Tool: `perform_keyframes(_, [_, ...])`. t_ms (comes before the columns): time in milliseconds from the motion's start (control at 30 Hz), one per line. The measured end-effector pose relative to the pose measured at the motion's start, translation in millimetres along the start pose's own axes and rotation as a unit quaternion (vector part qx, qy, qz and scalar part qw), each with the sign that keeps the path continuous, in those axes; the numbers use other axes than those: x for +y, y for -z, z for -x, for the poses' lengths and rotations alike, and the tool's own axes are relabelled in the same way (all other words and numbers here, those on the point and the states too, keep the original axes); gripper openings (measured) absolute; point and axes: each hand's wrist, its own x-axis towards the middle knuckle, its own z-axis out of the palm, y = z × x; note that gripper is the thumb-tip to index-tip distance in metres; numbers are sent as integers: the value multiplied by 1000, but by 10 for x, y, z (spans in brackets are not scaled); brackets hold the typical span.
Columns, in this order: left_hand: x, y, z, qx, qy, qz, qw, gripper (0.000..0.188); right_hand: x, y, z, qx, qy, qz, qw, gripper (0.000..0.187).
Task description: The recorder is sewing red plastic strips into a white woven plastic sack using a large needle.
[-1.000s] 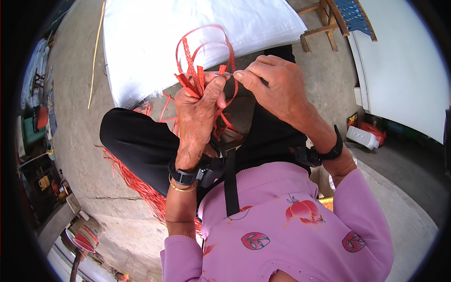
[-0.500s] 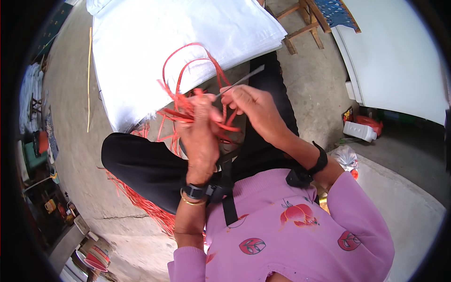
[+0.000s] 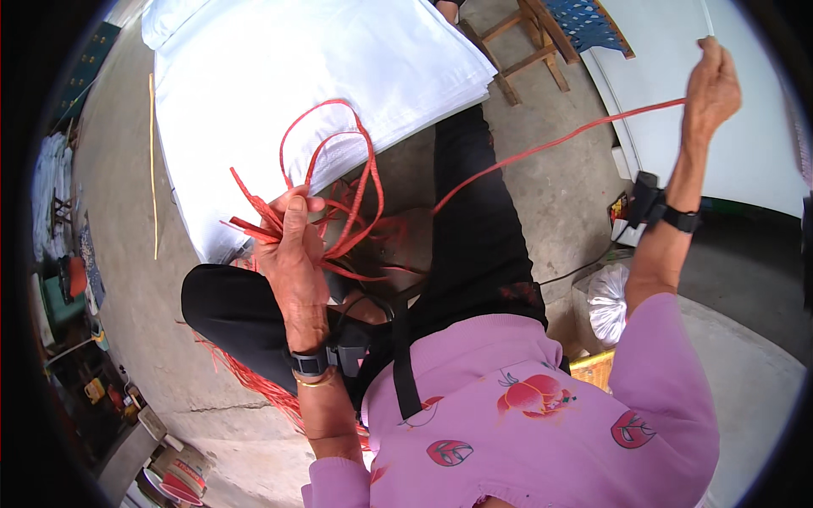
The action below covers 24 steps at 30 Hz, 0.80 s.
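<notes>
My left hand is closed around a bundle of red cords; their cut ends stick out to the left past the thumb, and long loops curve over the stack of white sheets. Far out at the upper right, my raised right hand is closed on a single red cord. That cord stretches across my dark trouser leg toward the space between my knees. A thin pale tip pokes up beyond the right fingers; it looks like the long metal needle seen earlier.
More red cords lie on the floor beside my left leg. A wooden stool with a blue woven seat stands beyond the sheets. At right are a large white panel and a clear plastic bag. A thin yellow stick lies at left.
My right hand has swung from beside the left hand far up and right, drawing one red cord out straight. The left hand has shifted slightly left, still gripping the bundle.
</notes>
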Motion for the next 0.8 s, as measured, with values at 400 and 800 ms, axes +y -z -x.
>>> perform_keyframes(400, [-457, -775, -585, -79, -277, -517, 806, 18, -1021, -1016, 1528, -433, 474, -21, 767, 14])
perform_keyframes(800, [-307, -880, -1023, -148, -179, -641, 731, 22, -823, -1326, 1427, -428, 391, -47, 814, 22])
